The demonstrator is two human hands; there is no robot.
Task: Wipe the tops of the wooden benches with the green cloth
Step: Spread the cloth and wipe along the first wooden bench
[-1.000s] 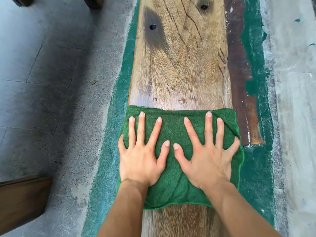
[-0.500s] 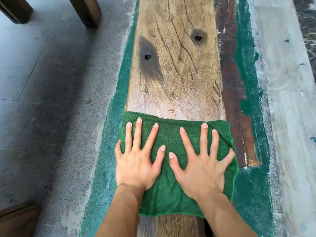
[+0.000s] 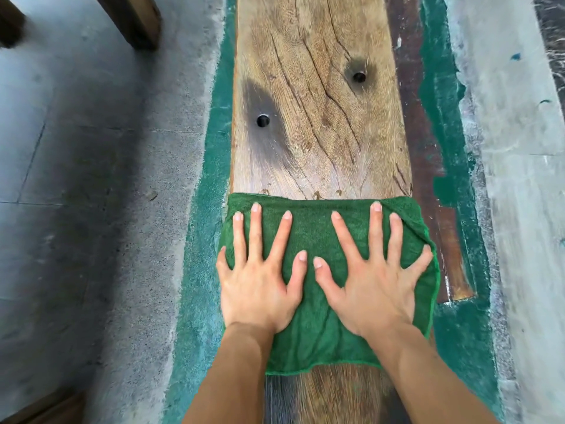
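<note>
1. Both hands lie palm-down and flat on the green terry cloth, fingers fully spread; neither grips anything, they only press on the fabric.
2. The left hand covers the cloth's left half, its thumb pointing inward toward the middle and its little finger near the cloth's left edge.
3. The right hand covers the right half, its thumb tip close to the left thumb tip but apart from it, its little finger reaching toward the cloth's right border.
4. The cloth is spread across the full width of the long, cracked brown wooden plank worktop; its left and right edges hang slightly over the plank's sides.
5. The cloth's far edge runs straight across the plank, with bare wood beyond it; a strip of bare wood also shows nearer the person, between the forearms.
6. Two small round dark holes sit in the bare wood beyond the cloth: one hole on the left inside a dark grey stain, another hole farther away on the right.
7. Beneath the worktop, the floor shows worn green paint on both sides, with grey speckled concrete to the left.
8. A dark wooden leg stands on the floor at the upper left.
</note>
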